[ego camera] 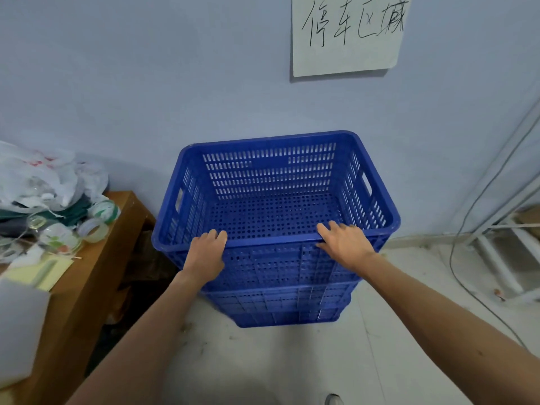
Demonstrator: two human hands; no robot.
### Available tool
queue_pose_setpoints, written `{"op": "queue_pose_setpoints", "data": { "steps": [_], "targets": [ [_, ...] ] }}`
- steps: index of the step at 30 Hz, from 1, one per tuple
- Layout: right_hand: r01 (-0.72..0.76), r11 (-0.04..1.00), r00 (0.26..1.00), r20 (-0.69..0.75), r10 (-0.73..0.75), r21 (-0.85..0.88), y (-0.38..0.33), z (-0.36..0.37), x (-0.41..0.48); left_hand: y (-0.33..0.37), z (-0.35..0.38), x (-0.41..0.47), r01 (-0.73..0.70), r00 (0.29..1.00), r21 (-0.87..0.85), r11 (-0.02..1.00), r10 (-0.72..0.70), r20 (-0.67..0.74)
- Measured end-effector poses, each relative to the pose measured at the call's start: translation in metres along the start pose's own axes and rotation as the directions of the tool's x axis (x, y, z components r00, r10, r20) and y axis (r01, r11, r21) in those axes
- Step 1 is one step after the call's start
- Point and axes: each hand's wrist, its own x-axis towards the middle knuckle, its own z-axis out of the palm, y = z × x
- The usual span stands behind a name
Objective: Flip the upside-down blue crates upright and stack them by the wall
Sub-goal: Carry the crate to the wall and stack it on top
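A stack of blue perforated crates stands upright against the pale wall. The top crate (pixel 274 182) is open side up and empty, and the rims of the lower crates (pixel 280 305) show beneath it. My left hand (pixel 206 252) grips the left part of the top crate's near rim, fingers curled over the edge. On the right part of the same rim, my right hand (pixel 344 242) holds on with fingers over the edge and thumb on the outside wall.
A wooden table (pixel 96 276) stands at the left, loaded with plastic bags (pixel 43 176), tape rolls (pixel 93 229) and yellow paper. A handwritten paper sign (pixel 347 33) hangs on the wall. White metal framing (pixel 502 252) and a cable (pixel 467 223) lie at the right. The floor is pale concrete.
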Motion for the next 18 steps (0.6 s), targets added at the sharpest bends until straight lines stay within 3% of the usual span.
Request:
{"op": "queue_pose_setpoints", "data": {
  "steps": [11, 18],
  "targets": [
    [0.018, 1.000, 0.999, -0.049, -0.019, -0.017, -0.0019, 0.0053, 0.0031, 0.0046, 0.0059, 0.0002, 0.059, 0.996, -0.046, 0.997, -0.062, -0.066],
    [0.024, 0.999, 0.997, -0.071, -0.027, -0.044, -0.0050, 0.0038, 0.0058, -0.0017, -0.0009, 0.0020, 0.053, 0.998, 0.005, 0.999, -0.053, -0.038]
  ]
}}
